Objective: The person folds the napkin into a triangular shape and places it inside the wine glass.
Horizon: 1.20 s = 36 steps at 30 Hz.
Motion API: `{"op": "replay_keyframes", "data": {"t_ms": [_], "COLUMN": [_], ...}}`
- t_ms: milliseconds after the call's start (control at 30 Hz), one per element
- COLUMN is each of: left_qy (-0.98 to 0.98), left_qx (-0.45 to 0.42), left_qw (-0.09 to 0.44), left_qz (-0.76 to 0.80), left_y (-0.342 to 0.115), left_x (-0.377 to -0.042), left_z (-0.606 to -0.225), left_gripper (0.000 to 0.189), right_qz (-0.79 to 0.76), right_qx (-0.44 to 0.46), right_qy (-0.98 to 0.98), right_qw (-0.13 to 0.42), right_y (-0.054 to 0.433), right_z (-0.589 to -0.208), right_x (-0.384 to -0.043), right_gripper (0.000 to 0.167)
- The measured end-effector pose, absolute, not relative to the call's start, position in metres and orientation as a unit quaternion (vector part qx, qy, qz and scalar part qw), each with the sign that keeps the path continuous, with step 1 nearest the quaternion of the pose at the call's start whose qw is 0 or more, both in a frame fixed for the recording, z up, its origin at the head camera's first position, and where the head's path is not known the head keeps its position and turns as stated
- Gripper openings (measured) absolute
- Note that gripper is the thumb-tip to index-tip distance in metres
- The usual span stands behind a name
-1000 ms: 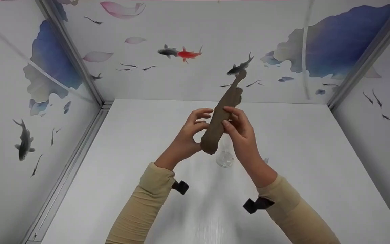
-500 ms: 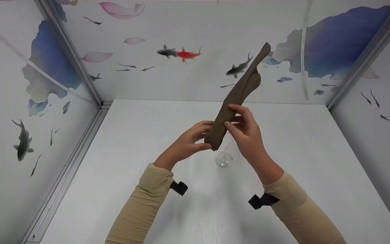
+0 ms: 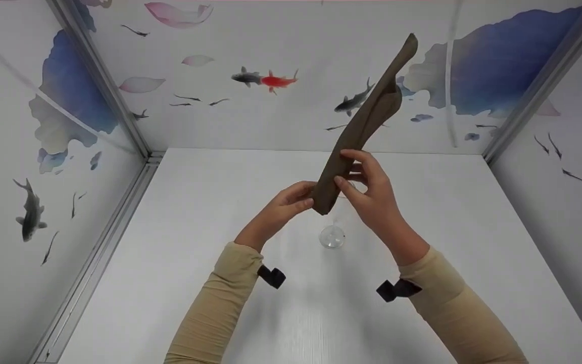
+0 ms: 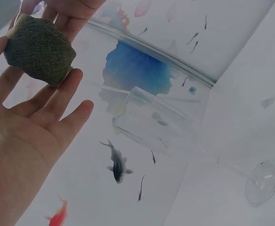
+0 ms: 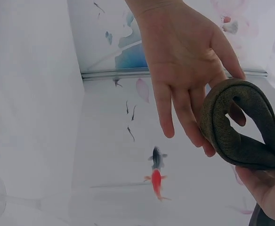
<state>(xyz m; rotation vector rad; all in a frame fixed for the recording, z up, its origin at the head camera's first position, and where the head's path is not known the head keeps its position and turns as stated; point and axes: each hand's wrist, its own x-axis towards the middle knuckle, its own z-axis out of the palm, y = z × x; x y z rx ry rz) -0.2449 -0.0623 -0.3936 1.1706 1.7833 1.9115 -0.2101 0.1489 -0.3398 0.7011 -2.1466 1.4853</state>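
A brown cloth (image 3: 356,129), folded into a long narrow strip, slants up to the right in the head view. My left hand (image 3: 283,210) pinches its lower end, thumb in front. Just above, my right hand (image 3: 372,194) pinches the right edge between thumb and index finger. The left wrist view shows a rounded face of the cloth (image 4: 39,49) between the fingers of both hands. In the right wrist view the cloth (image 5: 222,127) bends into a loop; my left hand (image 5: 184,61) reaches in from above and my right hand (image 5: 274,197) from below.
A clear stemmed glass (image 4: 156,117) stands on the white table (image 3: 210,202) behind the hands; its round base (image 3: 332,237) shows below the cloth. White walls painted with fish (image 3: 278,81) and leaves close in the back and both sides, joined by metal frames (image 3: 99,76).
The cloth's far end has swung up and to the right, and more of its length shows. My right hand has shifted slightly right; my left fingers have drawn in around the lower end.
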Motion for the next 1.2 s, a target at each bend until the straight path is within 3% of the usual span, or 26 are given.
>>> {"op": "replay_keyframes", "data": {"t_ms": [200, 633, 1200], "left_qy": [0.613, 0.68, 0.727], "left_qx": [0.372, 0.279, 0.242], "left_qw": [0.129, 0.083, 0.042], "left_qz": [0.685, 0.673, 0.641], "left_y": [-0.05, -0.023, -0.001], "left_x": [-0.251, -0.266, -0.28], "left_z": [-0.393, -0.385, -0.388], "left_gripper": [0.043, 0.052, 0.049], "right_qz": [0.518, 0.464, 0.45], "right_qx": [0.262, 0.277, 0.275], "right_qy": [-0.781, -0.799, -0.797], "right_qw": [0.23, 0.265, 0.295], "right_y": [0.154, 0.156, 0.168], "right_z": [-0.338, -0.34, -0.356], "right_x": [-0.216, -0.227, -0.247], "right_gripper": [0.045, 0.048, 0.043]}}
